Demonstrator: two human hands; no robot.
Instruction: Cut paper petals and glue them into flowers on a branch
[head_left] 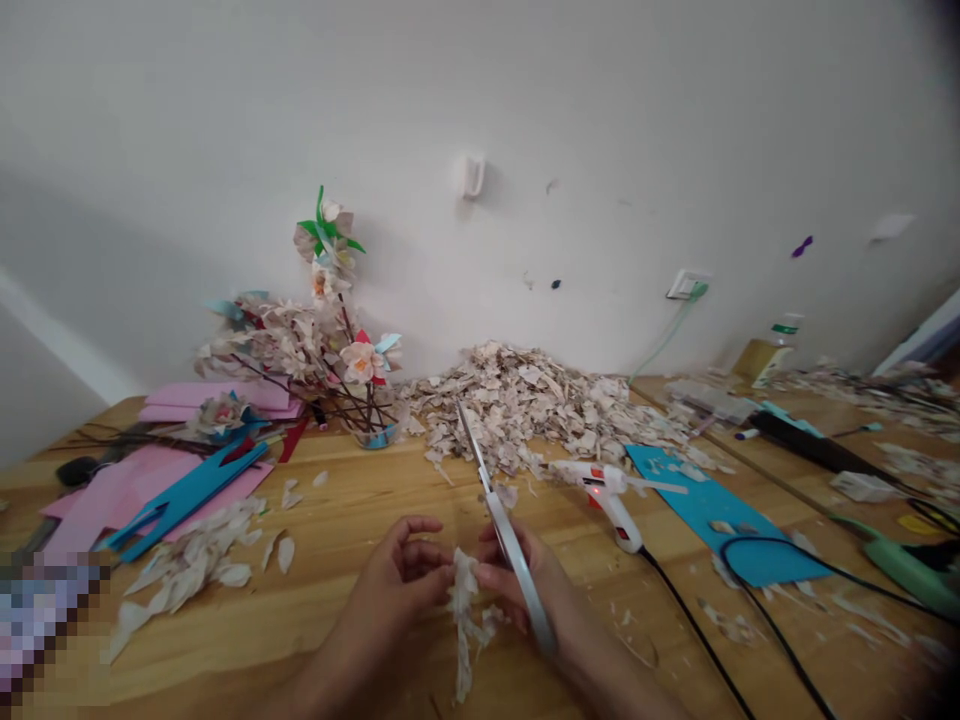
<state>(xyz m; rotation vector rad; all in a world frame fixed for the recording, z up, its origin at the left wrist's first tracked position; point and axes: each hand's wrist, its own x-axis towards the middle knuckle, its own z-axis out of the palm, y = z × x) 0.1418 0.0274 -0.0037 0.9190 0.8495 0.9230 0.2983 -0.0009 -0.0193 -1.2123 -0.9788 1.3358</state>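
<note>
My left hand [401, 575], fingers curled, pinches the upper end of a crinkled off-white strip [463, 640] that looks like dried petal or husk. From the other side, the fingers of my right hand [536, 575] pinch the same piece, and its lower end hangs loose over the wooden table. Scissors [517, 565] also rest in my right hand, slanting up and away with the blades pointing at the heap of pale flakes [536, 390]. To the right of the scissors lies a white hot glue gun [611, 495] with a small red light.
Handmade flowers on twigs [330, 350] stand at the back left. Pink sheets [161, 480], cut blue sheets [199, 490] and loose petals [199, 555] lie left. A blue sheet [727, 520], black cable [694, 625], green-handled tool [907, 570] and bottle [769, 350] are right.
</note>
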